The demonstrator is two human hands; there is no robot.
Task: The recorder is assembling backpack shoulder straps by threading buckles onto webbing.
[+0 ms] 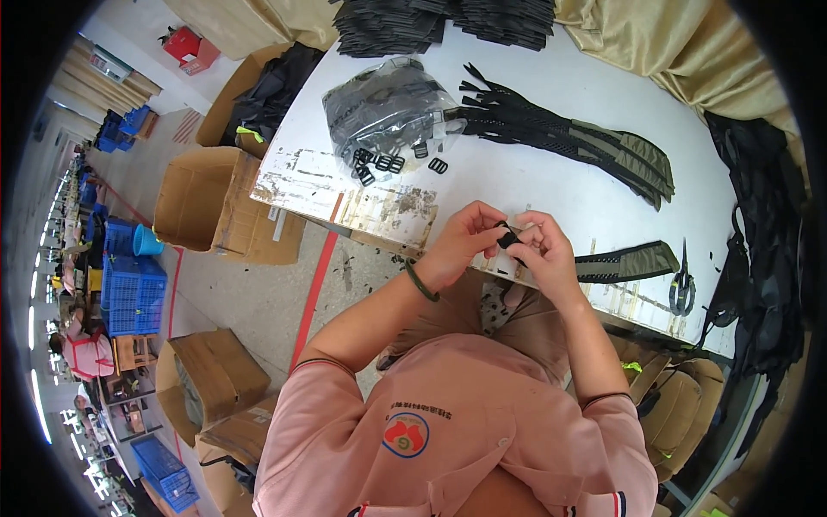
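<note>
As the left hand [465, 239] and right hand [550, 254] meet over the near edge of the scuffed white table [491, 179], thumbs and fingers clamp a small black strip-like piece [508, 238] between them. Pinching close together should, I'd judge, keep it flat. It slants down rightward lengthwise; the olive-and-black mesh strap [633, 263] lies crosswise, olive end pointing right.

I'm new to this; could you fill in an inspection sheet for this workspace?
Surface: white table, worn along its near edge.
Work things: small black piece in hand; padded strap at right; strap bundle farther off.
Clutter: loose black buckles by a clear bag; scissors near the table's right end.
Hands: left hand and right hand pinch the black piece between them.
Cables: nothing seen.
Surroundings: cardboard boxes at left, gold curtains beyond.
</note>
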